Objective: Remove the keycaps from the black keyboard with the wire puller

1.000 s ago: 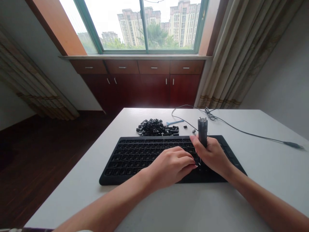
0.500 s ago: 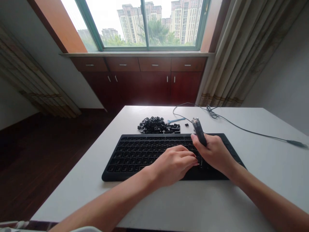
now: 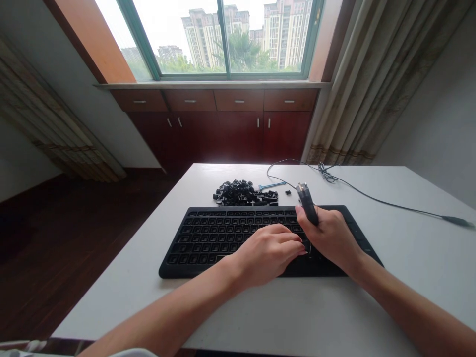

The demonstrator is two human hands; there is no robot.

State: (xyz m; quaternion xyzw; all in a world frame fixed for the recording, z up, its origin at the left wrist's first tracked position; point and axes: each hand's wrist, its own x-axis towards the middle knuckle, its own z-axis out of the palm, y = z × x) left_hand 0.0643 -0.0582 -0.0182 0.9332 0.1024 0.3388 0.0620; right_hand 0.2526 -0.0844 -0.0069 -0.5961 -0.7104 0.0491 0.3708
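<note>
White bench point(image 3: 111, 297), two hands at work!

Across it lies the black keyboard point(image 3: 208, 238), key positions bared; behind, a heap of keycaps point(image 3: 243, 192). Right hand point(image 3: 332, 238): grip closed round a dark tool point(image 3: 308, 204). Left hand point(image 3: 269, 253): fingertips at the keyboard, their hold unclear.

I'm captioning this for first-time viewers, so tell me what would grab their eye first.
Probably the long black keyboard on the white table, its left side showing open key sockets, with a heap of black keycaps just behind it. Next, the right hand gripping a dark, tilted tool above the keyboard, beside the left hand.
</note>
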